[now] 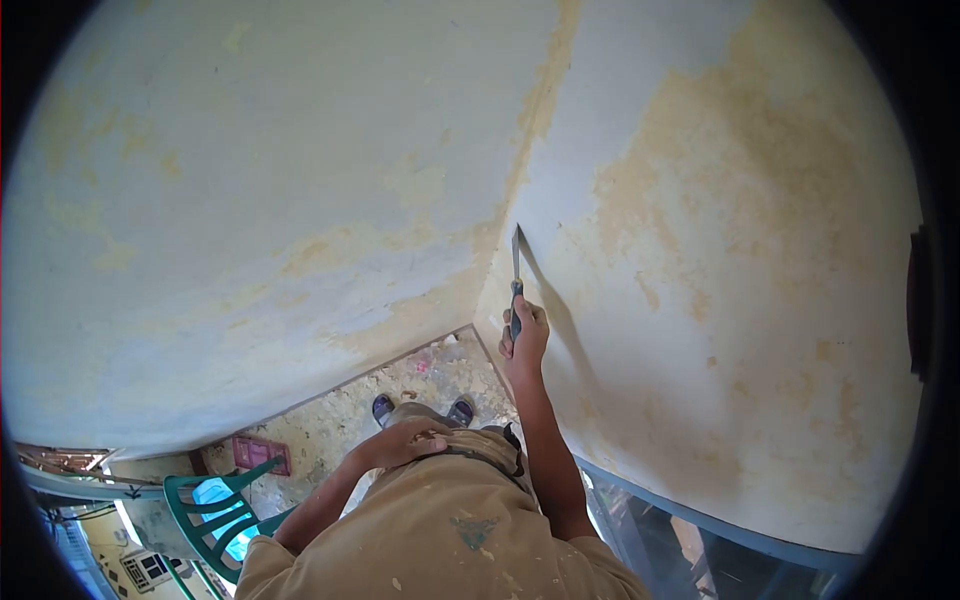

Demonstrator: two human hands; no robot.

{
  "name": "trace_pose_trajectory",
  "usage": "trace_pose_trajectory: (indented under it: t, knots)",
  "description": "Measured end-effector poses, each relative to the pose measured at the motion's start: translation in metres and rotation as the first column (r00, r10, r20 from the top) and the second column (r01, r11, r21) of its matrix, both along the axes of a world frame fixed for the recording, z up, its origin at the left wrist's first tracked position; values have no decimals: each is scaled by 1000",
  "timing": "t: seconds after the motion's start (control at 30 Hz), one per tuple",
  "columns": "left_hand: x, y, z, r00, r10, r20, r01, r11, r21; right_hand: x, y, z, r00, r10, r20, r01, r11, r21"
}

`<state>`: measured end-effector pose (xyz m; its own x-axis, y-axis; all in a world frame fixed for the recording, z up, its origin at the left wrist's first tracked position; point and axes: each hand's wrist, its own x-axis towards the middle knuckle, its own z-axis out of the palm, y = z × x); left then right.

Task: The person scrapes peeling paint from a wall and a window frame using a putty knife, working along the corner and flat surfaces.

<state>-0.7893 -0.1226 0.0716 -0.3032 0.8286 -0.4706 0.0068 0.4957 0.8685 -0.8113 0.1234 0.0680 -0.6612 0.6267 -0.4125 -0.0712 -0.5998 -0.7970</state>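
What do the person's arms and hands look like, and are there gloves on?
The left hand and right hand are bare: no gloves, and no watch shows. The short sleeves are tan, like the shirt, which has pale specks.

From where I stand, looking from 7 o'clock round to 5 o'clock, I can make out 0 readable words, numbers or signs.
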Motion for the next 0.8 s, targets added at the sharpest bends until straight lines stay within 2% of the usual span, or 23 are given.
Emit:
trace_pose_trajectory:
  t: [0.03, 0.13, 0.17, 0.23, 0.3, 0.37, 0.47, 0.6, 0.7, 0.8]
  knots:
    - [-6, 1, -5, 998, -29, -54, 33, 996, 84, 15, 1, -9, 999, -15, 37, 14, 999, 48]
    - [-30, 29, -1, 991, 130, 37, -126, 987, -97, 78, 6, -38, 995, -45, 87, 43, 999, 22]
    - [-37, 44, -3, 994, 110, -15, -111, 993, -35, 99, 6, -47, 992, -59, 114, 55, 998, 32]
    - [-36, 81, -2, 977, -12, -212, 25, 998, 57, 134, 0, -71, 984, -108, 144, 91, 988, 124]
    - [-25, 123, -37, 968, -57, -246, 109, 973, 204, 166, -7, -88, 969, -179, 172, 152, 976, 157]
    - [-12, 164, -44, 985, -77, -152, 102, 981, 166, 175, -16, -86, 952, -223, 207, 189, 967, 173]
    - [5, 202, -38, 997, 36, -69, -15, 958, 288, 169, -16, -78, 961, -217, 171, 202, 974, 106]
    - [15, 219, -59, 938, 306, -165, -236, 910, 341, 137, -12, -76, 980, -163, 113, 156, 986, 63]
    - [-22, 223, -65, 871, 433, -235, -335, 870, 362, 90, -11, -79, 981, -163, 102, 159, 986, 46]
    - [-65, 228, -97, 798, 533, -282, -375, 805, 460, 43, -8, -77, 983, -133, 130, 131, 991, 24]
